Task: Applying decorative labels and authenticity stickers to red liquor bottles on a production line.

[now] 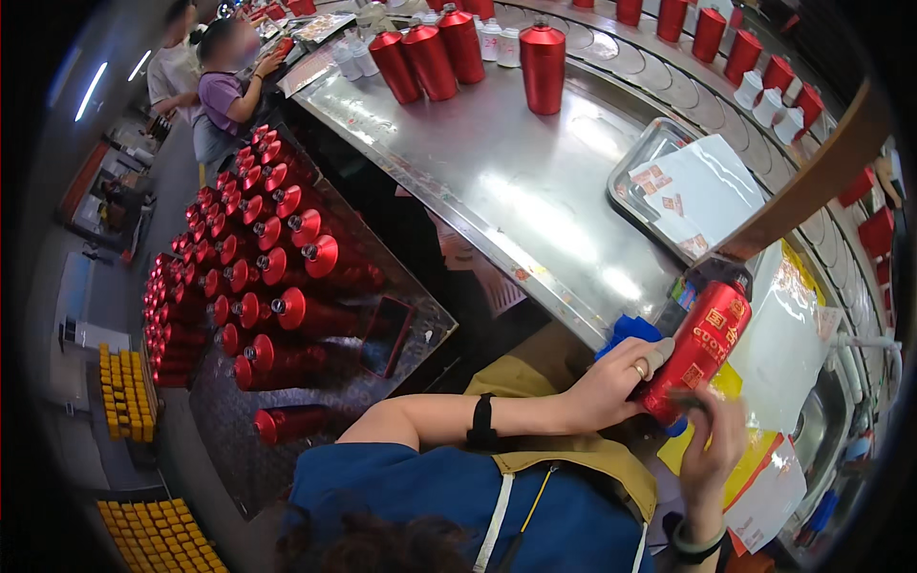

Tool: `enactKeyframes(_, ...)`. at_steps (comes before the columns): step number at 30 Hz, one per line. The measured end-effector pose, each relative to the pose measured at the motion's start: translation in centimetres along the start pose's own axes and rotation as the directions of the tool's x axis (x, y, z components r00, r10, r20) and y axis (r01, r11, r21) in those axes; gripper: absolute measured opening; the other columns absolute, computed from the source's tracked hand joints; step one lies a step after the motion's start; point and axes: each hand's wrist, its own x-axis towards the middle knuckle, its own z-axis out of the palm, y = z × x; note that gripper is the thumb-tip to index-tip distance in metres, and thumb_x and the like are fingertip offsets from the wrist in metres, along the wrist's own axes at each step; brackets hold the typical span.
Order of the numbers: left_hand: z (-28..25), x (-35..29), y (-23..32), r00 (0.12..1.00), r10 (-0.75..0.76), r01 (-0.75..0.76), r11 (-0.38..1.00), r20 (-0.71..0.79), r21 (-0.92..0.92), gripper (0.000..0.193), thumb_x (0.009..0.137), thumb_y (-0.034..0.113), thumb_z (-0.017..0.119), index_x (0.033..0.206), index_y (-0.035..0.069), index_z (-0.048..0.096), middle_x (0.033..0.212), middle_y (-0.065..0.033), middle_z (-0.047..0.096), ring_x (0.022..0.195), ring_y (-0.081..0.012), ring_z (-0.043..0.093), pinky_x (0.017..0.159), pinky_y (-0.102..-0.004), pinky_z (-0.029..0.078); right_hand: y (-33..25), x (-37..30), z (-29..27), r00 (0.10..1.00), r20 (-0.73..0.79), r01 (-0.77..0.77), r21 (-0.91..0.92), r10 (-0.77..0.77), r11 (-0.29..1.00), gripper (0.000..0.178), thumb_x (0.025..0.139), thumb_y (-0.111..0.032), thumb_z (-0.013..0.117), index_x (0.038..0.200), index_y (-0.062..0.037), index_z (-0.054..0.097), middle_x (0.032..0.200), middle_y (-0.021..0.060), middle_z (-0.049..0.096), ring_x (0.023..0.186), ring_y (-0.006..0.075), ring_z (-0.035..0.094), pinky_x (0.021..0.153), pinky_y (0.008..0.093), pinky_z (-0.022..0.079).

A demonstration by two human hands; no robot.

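Observation:
A red bottle with gold lettering lies tilted across the right side of the metal bench, its neck pointing away. Around its left side wraps my left hand, with a ring and a pale covering on a fingertip. At the lower right of the bottle, my right hand has bent fingers close to its surface; motion smears them, so whether they grip anything is unclear. Crumpled blue material sits beside my left hand. Below the bottle's base, a bit of blue shows. White sheets and yellow sheets lie to the right.
A metal tray holds white paper with labels. Red bottles stand on the bench and along the curved conveyor. Many more crowd a low platform at left. Two people work at far left. A brown post rises at right.

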Motion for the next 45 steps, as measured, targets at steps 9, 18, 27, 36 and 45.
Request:
enactKeyframes(9, -1.3, 0.6, 0.1, 1.0, -0.022, 0.022, 0.994, 0.004, 0.103, 0.085, 0.068, 0.007, 0.092, 0.145, 0.001, 0.056, 0.126, -0.0173, 0.064, 0.107, -0.0332, 0.067, 0.093, -0.0403, 0.054, -0.2, 1.9, 0.2, 0.995, 0.079, 0.062, 0.003, -0.062, 0.998, 0.034, 0.074, -0.002, 0.074, 0.106, -0.009, 0.076, 0.099, 0.0038, 0.075, 0.079, 0.0228, 0.059, 0.077, 0.0361, 0.045)
enactKeyframes(18, -0.2, 1.3, 0.1, 0.987, -0.155, 0.156, 0.987, 0.043, -0.034, 0.081, 0.07, 0.01, 0.094, 0.14, -0.007, 0.056, 0.123, -0.0192, 0.065, 0.11, -0.0325, 0.067, 0.098, -0.0399, 0.053, 0.9, -1.0, 0.7, 0.956, 0.031, 0.29, 0.044, -0.292, 0.956, 0.03, 0.077, -0.017, 0.071, 0.106, -0.0135, 0.077, 0.099, -0.0031, 0.071, 0.084, 0.0188, 0.06, 0.077, 0.0377, 0.05)
enactKeyframes(27, -0.9, 1.0, 0.0, 0.989, -0.076, 0.061, 0.991, 0.13, 0.117, 0.079, 0.072, 0.006, 0.089, 0.142, -0.008, 0.054, 0.129, -0.0211, 0.066, 0.116, -0.0358, 0.066, 0.1, -0.0421, 0.052, 0.2, -1.6, 1.3, 0.982, -0.078, 0.181, 0.138, -0.172, 0.974, 0.023, 0.083, -0.014, 0.072, 0.106, -0.0153, 0.075, 0.096, 0.0002, 0.072, 0.077, 0.018, 0.061, 0.071, 0.0336, 0.052)
enactKeyframes(36, -2.2, 2.7, 1.0, 0.943, 0.072, -0.172, 0.941, 0.325, 0.291, 0.099, 0.07, 0.007, 0.093, 0.154, -0.006, 0.042, 0.139, -0.0219, 0.059, 0.118, -0.0335, 0.062, 0.099, -0.0387, 0.052, 5.1, 1.6, -0.2, 0.863, -0.437, -0.29, -0.016, 0.254, 0.957, 0.032, 0.088, 0.0, 0.072, 0.119, -0.0085, 0.07, 0.087, 0.0089, 0.064, 0.078, 0.0271, 0.065, 0.071, 0.0387, 0.053)
enactKeyframes(45, -1.0, 3.8, 3.8, 0.905, -0.028, -0.199, 0.855, 0.425, 0.479, 0.087, 0.071, 0.022, 0.094, 0.15, 0.024, 0.058, 0.147, -0.0231, 0.043, 0.115, -0.0379, 0.061, 0.095, -0.0454, 0.055, 4.0, -1.1, 0.2, 0.711, -0.403, -0.455, 0.36, 0.576, 0.814, 0.024, 0.096, -0.005, 0.07, 0.12, -0.0016, 0.066, 0.097, 0.0092, 0.07, 0.078, 0.0157, 0.067, 0.071, 0.0296, 0.053)
